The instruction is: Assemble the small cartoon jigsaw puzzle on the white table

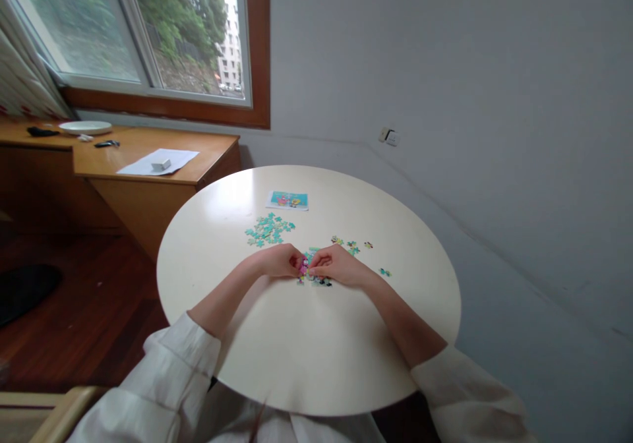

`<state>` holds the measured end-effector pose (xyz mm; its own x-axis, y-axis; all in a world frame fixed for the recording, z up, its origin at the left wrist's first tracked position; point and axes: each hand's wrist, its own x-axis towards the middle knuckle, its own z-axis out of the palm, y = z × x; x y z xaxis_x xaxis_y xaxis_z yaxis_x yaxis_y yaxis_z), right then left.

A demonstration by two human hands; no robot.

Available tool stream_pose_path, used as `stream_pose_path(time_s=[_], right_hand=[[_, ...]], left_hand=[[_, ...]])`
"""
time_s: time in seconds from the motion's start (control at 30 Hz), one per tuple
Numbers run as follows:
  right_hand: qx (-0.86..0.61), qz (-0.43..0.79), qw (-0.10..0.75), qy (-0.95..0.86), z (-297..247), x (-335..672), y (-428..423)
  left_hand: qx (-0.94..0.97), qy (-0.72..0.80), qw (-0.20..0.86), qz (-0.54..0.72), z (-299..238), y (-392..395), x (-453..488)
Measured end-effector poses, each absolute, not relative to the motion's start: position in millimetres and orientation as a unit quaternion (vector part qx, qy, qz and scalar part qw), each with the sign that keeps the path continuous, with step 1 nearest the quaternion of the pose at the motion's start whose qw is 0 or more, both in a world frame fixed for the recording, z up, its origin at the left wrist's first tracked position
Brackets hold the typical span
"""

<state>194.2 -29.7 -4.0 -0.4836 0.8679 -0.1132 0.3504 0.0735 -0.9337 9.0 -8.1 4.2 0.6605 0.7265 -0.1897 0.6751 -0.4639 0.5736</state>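
Observation:
A partly joined patch of jigsaw puzzle pieces, pink, green and black, lies on the round white table between my hands. My left hand is closed at its left edge, fingertips pinching a pink puzzle piece. From the right, my right hand has its thumb and fingers pinched at the patch's middle, on a puzzle piece mostly hidden by the fingers. Beyond my left hand lies a heap of loose green puzzle pieces. Several loose yellow and green pieces are beyond my right hand.
A small picture card with a blue-green print lies toward the far side of the round table. One green piece lies off to the right. At the left, a wooden desk holds paper and a white plate.

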Motion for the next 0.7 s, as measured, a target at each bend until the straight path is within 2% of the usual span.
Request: stream_pose_path(time_s=[0.7], right_hand=[[-0.474, 0.383, 0.207, -0.766, -3.1, 190.2, -34.9]], left_hand=[[0.83, 0.391, 0.398, 0.021, 8.9, -6.6, 7.0]])
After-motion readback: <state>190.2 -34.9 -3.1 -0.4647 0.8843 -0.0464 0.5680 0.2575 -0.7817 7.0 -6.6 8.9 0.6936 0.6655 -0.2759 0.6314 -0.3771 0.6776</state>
